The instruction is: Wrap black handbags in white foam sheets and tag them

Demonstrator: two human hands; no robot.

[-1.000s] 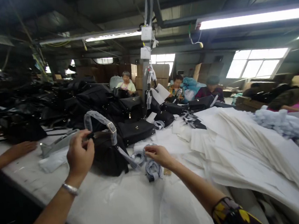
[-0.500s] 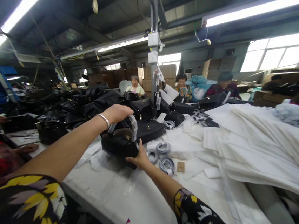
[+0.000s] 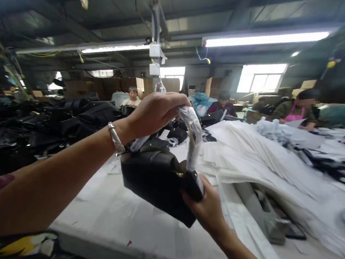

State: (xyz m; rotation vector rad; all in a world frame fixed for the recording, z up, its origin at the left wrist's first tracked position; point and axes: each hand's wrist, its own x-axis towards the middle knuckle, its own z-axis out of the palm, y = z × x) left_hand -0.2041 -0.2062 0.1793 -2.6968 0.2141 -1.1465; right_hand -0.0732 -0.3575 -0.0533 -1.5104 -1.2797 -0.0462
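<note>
A black handbag [image 3: 153,180] hangs tilted over the white table [image 3: 108,221], its arched handle wrapped in clear plastic. My left hand [image 3: 161,110], with a silver bracelet on the wrist, is closed around the top of that handle. At the bag's right end, my right hand [image 3: 209,207] grips the corner, with the thumb on the near face and the fingers mostly hidden behind. A gold-coloured metal fitting shows near the handle's base. The bag's underside and far face are out of sight.
Black bags [image 3: 83,122] are heaped along the table's far left. White sheets [image 3: 247,150] spread over the right side, with pale blue wrapped pieces [image 3: 273,132] behind them. A grey device [image 3: 263,214] sits under the sheets' edge. Several people work across the table.
The handbag has come up off the table, nearer to me and rightward, with both hands on it. My view has turned right.
</note>
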